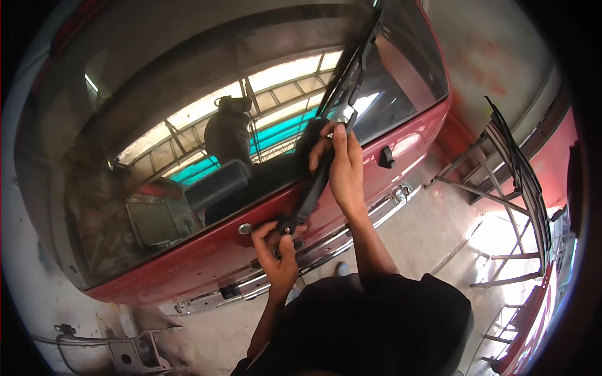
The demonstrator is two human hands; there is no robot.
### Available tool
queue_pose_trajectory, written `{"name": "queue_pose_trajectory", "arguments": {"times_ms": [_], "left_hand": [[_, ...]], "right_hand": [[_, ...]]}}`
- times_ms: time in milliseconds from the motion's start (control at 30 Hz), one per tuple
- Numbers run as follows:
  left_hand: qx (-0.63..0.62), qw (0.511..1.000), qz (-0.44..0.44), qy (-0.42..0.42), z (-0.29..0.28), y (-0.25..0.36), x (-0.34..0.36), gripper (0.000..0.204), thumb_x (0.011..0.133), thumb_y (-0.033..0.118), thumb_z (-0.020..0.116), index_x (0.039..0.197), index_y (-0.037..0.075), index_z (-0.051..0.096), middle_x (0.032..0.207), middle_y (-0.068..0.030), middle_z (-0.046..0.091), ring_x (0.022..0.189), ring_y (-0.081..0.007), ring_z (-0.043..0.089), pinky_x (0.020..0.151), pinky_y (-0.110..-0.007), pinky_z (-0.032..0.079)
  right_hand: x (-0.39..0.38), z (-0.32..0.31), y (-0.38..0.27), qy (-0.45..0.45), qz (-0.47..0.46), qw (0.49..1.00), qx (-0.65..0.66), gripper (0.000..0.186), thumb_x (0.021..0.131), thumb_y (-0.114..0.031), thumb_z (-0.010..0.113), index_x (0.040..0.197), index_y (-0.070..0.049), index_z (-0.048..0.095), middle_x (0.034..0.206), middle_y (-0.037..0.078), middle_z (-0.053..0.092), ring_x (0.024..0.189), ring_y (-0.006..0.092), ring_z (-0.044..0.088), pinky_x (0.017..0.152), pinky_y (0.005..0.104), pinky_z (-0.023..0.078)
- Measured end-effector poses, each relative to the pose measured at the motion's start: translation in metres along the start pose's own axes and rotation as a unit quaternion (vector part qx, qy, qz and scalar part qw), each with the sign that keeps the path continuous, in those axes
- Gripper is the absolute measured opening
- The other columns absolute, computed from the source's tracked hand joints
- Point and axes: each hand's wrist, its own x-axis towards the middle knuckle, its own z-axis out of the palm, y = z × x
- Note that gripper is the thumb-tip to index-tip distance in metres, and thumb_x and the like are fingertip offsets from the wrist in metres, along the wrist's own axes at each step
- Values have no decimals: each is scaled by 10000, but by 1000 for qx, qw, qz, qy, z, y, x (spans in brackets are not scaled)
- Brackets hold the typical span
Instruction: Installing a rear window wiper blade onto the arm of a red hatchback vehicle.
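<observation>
A black rear wiper arm [311,193] slants across the tailgate of a red vehicle [213,260], its upper part and blade lying over the dark rear window [169,81]. My right hand [346,169] is closed around the arm partway up, near the window's lower edge. At the arm's lower end, my left hand [279,255] grips the pivot; the thumb presses beside a small shiny nut or stud [287,230]. Part of the left fingers is hidden behind the pivot. A round silver lock [245,229] sits in the red panel just left of that hand.
Below the tailgate runs a chrome bumper [219,304]. A black fitting [386,157] sticks out of the panel to the right. Metal stands [511,203] holding a dark, curved part are at right. A grey metal frame [128,348] lies at lower left on the pale floor.
</observation>
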Motion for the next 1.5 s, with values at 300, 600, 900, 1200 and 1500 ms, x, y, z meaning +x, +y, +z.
{"name": "queue_pose_trajectory", "arguments": {"times_ms": [300, 600, 900, 1200, 1500], "left_hand": [[-40, 999, -16, -3, 4, 6, 1, 303, 990, 255, 532, 1183, 100, 356, 932, -191, 677, 473, 3, 343, 428, -156, 262], [-38, 999, -14, -16, 1, 8, 2, 298, 1001, 252, 515, 1190, 99, 342, 935, -209, 667, 468, -2, 336, 428, -160, 263], [-25, 999, -30, 6, 1, 5, 2, 277, 1004, 230, 505, 1197, 107, 349, 922, -212, 662, 463, -9, 333, 425, -163, 274], [-11, 999, -41, 13, 7, 13, 1, 297, 991, 257, 527, 1186, 108, 360, 878, -174, 670, 505, -16, 390, 449, -151, 308], [3, 999, -31, 36, 0, 7, 2, 336, 986, 324, 542, 1182, 109, 373, 854, -179, 671, 481, -20, 383, 439, -149, 297]], "right_hand": [[-2, 6, 5, 32, -23, 999, 23, 328, 1064, -291, 328, 1020, -13, 495, 564, 53, 527, 489, 102, 494, 508, 244, 363], [-4, 10, 9, 52, -43, 997, 35, 253, 1052, -232, 374, 1078, -6, 484, 562, 45, 531, 488, 106, 518, 487, 249, 374], [-8, 15, -6, 69, -29, 993, -90, 202, 1018, -172, 447, 1128, -3, 460, 553, 42, 542, 495, 127, 546, 495, 281, 409], [-8, 2, -16, 85, -42, 956, -277, 411, 953, -193, 506, 1219, 84, 359, 585, 202, 588, 555, 442, 592, 537, 525, 440], [-5, -11, -4, 59, -33, 978, -195, 285, 887, -112, 572, 1042, 39, 388, 569, 174, 572, 525, 387, 595, 511, 467, 437]]}}
